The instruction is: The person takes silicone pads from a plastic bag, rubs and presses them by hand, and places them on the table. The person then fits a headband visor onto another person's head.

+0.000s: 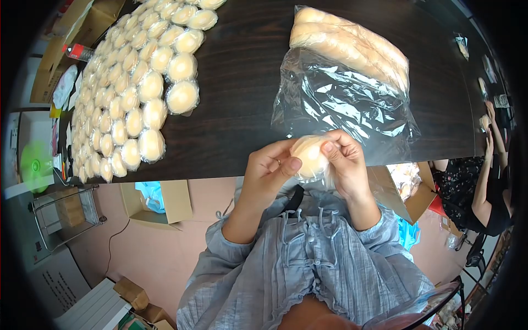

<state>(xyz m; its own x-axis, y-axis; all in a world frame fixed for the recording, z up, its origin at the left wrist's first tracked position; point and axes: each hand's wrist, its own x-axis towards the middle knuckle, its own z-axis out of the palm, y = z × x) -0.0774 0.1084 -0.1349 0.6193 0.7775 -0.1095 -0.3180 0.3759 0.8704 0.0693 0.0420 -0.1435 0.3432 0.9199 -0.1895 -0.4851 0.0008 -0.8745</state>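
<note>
Both of my hands hold one round, cream-coloured puff in clear plastic [309, 158] just off the table's front edge. My left hand [269, 169] grips its left side, thumb on the front. At the upper right, my right hand [347, 162] pinches the wrapper and the puff's rim between thumb and fingers. Beyond them lies a large clear bag [341, 99], with rows of similar cream-coloured rounds [346, 44] packed in its far end. Many wrapped puffs [151, 85] are laid out in rows on the left of the table.
The dark wooden table [236, 82] ends just in front of me. Open cardboard boxes stand below it, one at left [176, 202] and one at right [404, 192] holding wrapped pieces. A red-capped bottle [80, 52] lies at far left. Another person's arms [487, 165] are at far right.
</note>
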